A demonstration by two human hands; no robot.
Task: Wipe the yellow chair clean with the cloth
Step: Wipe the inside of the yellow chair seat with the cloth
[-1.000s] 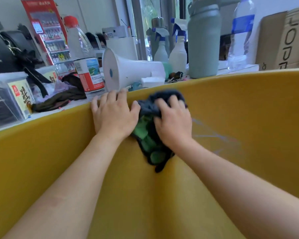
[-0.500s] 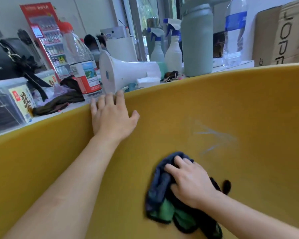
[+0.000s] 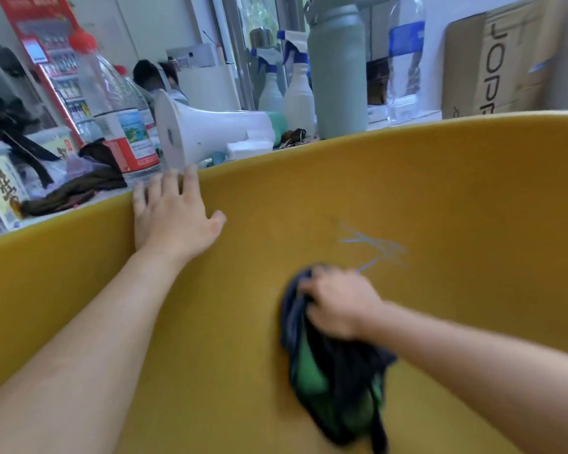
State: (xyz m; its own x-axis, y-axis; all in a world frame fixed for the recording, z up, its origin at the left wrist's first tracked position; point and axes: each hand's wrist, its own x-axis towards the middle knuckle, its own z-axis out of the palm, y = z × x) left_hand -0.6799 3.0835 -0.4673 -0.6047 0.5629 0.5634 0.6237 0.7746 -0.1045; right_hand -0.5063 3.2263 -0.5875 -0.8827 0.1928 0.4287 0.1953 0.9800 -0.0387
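The yellow chair point(image 3: 456, 191) fills the lower view, its curved back facing me. My left hand point(image 3: 174, 217) lies flat against the back, with straight fingertips reaching the top rim. My right hand point(image 3: 338, 303) grips a bunched dark blue and green cloth point(image 3: 328, 381) and presses it on the chair back, low and right of centre. The cloth hangs below the hand and is motion-blurred. Thin blue scribble marks point(image 3: 374, 247) sit on the yellow surface just above and right of the right hand.
Behind the chair rim is a crowded counter: a white megaphone point(image 3: 210, 129), a clear bottle with a red cap point(image 3: 112, 109), spray bottles point(image 3: 295, 90), a grey-green flask point(image 3: 338, 70), a water bottle point(image 3: 407, 57) and a cardboard box point(image 3: 505, 57).
My right hand swept the cloth from the top rim beside my left hand down the chair back, then slightly up toward the blue marks. My left hand stayed at the rim.
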